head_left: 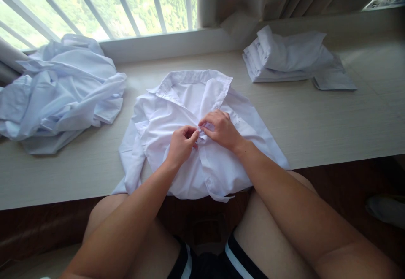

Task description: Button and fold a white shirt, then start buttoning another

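A white collared shirt (pixel 177 114) lies spread in front of me, its collar pointing toward the window and its hem hanging slightly over the near edge. My left hand (pixel 182 144) pinches the front placket at mid-chest. Close beside it, my right hand (pixel 220 129) also pinches the placket fabric. The fingertips of both hands nearly meet around a small, pale button-like spot, too small to make out clearly. Below the hands the front strip runs loose toward the hem.
A crumpled heap of white shirts (pixel 69 89) lies on the left of the pale ledge (pixel 316 123). Folded white garments (pixel 291 55) are stacked at the back right. A barred window (pixel 126 4) and grey curtains (pixel 240 0) stand behind. My knees are under the ledge's front edge.
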### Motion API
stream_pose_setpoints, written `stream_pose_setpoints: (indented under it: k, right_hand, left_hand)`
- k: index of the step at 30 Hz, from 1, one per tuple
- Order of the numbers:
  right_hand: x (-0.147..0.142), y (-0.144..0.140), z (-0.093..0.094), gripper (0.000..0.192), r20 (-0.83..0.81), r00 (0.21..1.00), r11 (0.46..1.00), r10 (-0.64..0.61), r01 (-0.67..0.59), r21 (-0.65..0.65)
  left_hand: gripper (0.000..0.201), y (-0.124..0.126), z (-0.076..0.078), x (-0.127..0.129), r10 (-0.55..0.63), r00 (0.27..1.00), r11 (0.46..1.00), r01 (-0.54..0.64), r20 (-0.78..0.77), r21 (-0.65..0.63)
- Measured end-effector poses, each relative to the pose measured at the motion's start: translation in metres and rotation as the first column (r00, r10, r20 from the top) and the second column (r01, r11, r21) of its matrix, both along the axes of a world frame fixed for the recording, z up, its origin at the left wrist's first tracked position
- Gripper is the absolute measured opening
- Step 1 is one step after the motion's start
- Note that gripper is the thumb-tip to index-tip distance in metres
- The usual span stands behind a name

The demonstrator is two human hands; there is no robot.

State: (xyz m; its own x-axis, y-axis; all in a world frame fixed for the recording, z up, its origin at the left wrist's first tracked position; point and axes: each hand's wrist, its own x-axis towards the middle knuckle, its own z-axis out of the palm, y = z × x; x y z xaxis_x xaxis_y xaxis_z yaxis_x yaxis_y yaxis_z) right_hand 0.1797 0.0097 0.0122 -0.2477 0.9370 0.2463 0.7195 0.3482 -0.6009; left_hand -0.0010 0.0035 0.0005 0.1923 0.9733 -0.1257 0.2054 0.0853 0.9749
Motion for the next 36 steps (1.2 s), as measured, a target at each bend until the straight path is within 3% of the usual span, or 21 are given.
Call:
stream_pose_setpoints:
  k: [13, 24, 36]
  right_hand:
    - [0.0007, 0.0009, -0.0001, 0.01, 0.016, 1.0, 1.0, 0.007, -0.007, -0.012]
    - [0.0002, 0.0008, -0.0033, 0.009, 0.027, 0.999, 1.0, 0.02, -0.02, 0.004]
    - [0.0006, 0.0006, -0.0032, 0.009, 0.02, 1.0, 1.0, 0.017, -0.017, 0.004]
  left_hand:
    - [0.023, 0.0011, -0.0007, -0.0006, -0.03, 0.999, 1.0, 0.03, -0.022, 0.01]
    - [0.008, 0.0013, 0.0016, 0.0017, -0.033, 0.991, 0.998, 0.039, -0.127, 0.044]
    - [0.009, 0.0008, -0.0001, 0.0023, -0.029, 0.991, 0.996, 0.04, -0.134, 0.081]
